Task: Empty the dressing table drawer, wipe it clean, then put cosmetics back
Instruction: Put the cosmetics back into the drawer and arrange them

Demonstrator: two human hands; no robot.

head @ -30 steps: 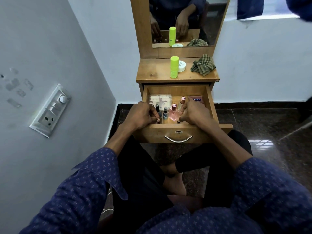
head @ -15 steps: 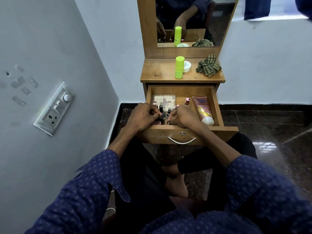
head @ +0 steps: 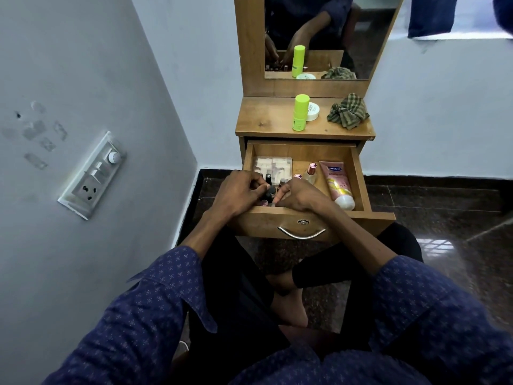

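Note:
The wooden drawer (head: 361,179) of the dressing table is pulled open. My left hand (head: 240,194) and my right hand (head: 302,197) are both down in its front left part, among several small dark-capped bottles (head: 268,187). The left thumb and fingers are curled and pinch at one small bottle. My right hand's fingers bend down among the bottles, and what they hold is hidden. A clear box (head: 273,165) lies at the back left. A pink-capped bottle (head: 311,171) and a pink tube (head: 337,182) lie to the right.
On the tabletop (head: 263,120) stand a lime-green tube (head: 300,112) and a white jar (head: 313,111), with a crumpled checked cloth (head: 348,113) at the right. A mirror (head: 316,37) rises behind. A wall with a switch panel (head: 93,176) is close on the left.
My right hand has moved left toward my left hand, uncovering the pink tube and the pink-capped bottle. My left hand has stayed at the small bottles.

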